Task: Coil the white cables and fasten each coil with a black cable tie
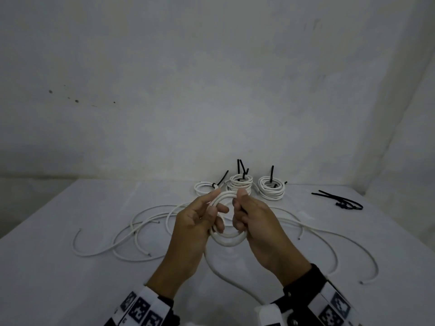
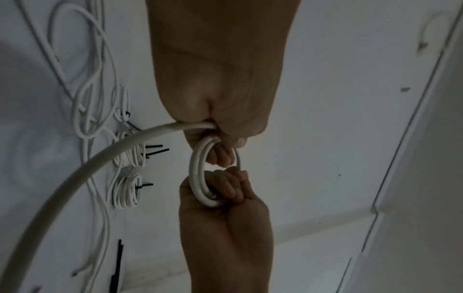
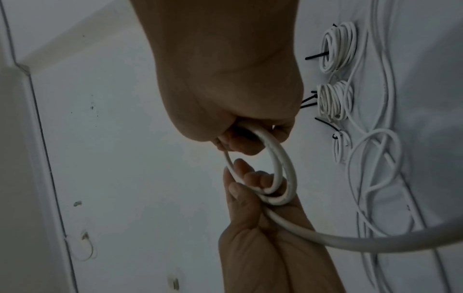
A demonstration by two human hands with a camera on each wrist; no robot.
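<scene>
A small coil of white cable (image 1: 227, 240) is held up above the table between both hands. My left hand (image 1: 215, 205) grips its left side, fingers hooked through the loops (image 3: 283, 168). My right hand (image 1: 240, 208) grips the right side with fingers curled round the strands (image 2: 198, 178). The uncoiled tail (image 1: 223, 276) drops from the coil towards my body. Three tied coils (image 1: 203, 187) (image 1: 240, 184) (image 1: 271, 188) sit at the back of the table, black tie ends sticking up from them. Loose black cable ties (image 1: 339, 200) lie at the back right.
Several loose white cables (image 1: 122, 236) sprawl over the white table (image 1: 58, 267) to the left, and more of them (image 1: 329, 243) loop to the right. A pale wall rises just behind the table's far edge.
</scene>
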